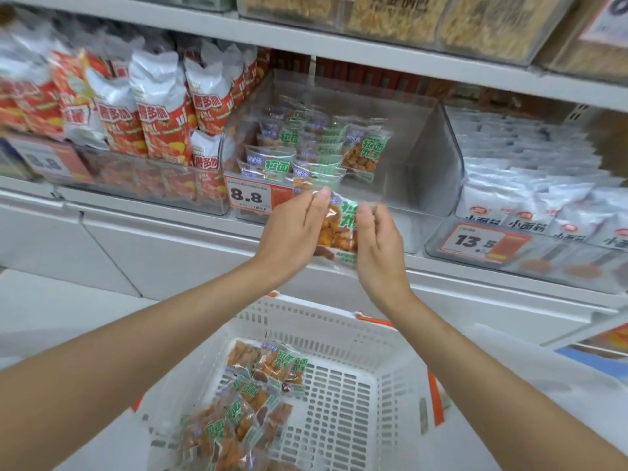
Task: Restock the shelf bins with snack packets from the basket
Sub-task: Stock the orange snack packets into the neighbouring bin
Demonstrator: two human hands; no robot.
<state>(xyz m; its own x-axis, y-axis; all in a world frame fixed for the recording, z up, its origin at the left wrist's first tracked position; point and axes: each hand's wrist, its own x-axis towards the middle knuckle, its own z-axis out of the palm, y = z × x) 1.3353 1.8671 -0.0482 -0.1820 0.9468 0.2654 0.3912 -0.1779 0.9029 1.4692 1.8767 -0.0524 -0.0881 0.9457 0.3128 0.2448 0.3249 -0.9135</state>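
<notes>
Between the left hand (289, 229) and right hand (378, 248), one packet (339, 231) is pinched by its upper edges, just before the front edge of the bin (426, 154). Its left half is stocked, the right half bare; a heap (251, 396) is left in the basket (307, 309).

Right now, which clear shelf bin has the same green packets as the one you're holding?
The middle bin, with the 8.8 tag. Its green-labelled packets match the held packet; the left bin holds red bags, the right bin white ones.
</notes>
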